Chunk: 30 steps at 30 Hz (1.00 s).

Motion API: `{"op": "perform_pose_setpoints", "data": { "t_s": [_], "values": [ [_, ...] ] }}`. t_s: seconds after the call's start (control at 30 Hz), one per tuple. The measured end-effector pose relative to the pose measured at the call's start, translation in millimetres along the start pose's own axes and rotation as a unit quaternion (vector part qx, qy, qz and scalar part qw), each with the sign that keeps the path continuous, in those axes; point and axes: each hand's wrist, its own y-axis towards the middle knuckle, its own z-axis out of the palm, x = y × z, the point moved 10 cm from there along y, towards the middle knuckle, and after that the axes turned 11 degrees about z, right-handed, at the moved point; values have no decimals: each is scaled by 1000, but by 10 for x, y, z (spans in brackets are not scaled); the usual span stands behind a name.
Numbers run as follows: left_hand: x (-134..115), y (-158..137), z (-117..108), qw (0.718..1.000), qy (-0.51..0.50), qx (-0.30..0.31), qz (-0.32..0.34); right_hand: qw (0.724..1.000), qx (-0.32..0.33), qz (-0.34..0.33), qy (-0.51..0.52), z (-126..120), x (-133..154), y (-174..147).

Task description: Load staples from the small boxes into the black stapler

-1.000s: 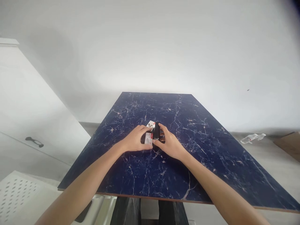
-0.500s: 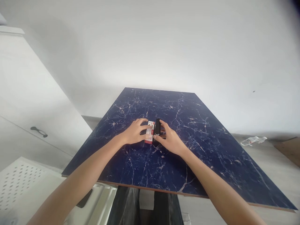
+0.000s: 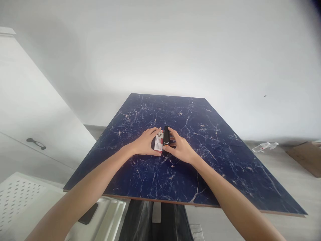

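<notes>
A small red and white box (image 3: 158,141) with printing on it is between the thumb and fingers of my left hand (image 3: 145,142), which grips it at its near and far ends. Right beside it, a black oblong object (image 3: 167,135) with a small orange spot at its near end is held by my right hand (image 3: 182,147). The thumb is at its near end and the index finger at its far end. Box and black object stand side by side at the middle of the blue marbled table (image 3: 160,180); whether they touch is hard to see.
A white cabinet with a dark handle (image 3: 36,144) stands at left. Below it are a white perforated panel (image 3: 18,197) and a dark phone-like slab (image 3: 88,214). Clear plastic bottles (image 3: 265,147) and a brown cardboard piece (image 3: 304,157) lie on the floor at right.
My left hand has closed on the box's two ends, and the box's printed face has turned to show a different print. The black object shifted slightly, revealing orange. The view moved a little.
</notes>
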Motion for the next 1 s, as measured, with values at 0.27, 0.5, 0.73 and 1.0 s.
{"op": "perform_pose_setpoints", "data": {
  "t_s": [0.27, 0.5, 0.73, 1.0],
  "values": [
    [1, -65, 37, 998, 10, 55, -18, 999, 0, 22, -46, 13, -36, -9],
    [-25, -28, -50, 1000, 21, 22, 5, 999, -27, 9, -23, 3, -17, 3],
    [-54, 218, 65, 998, 58, -23, 7, 983, -118, 77, -121, -243, -53, 39],
    [-655, 2060, 878, 994, 75, -22, 74, 925, -237, 217, -202, -1819, -1121, -103]
  ]
}}
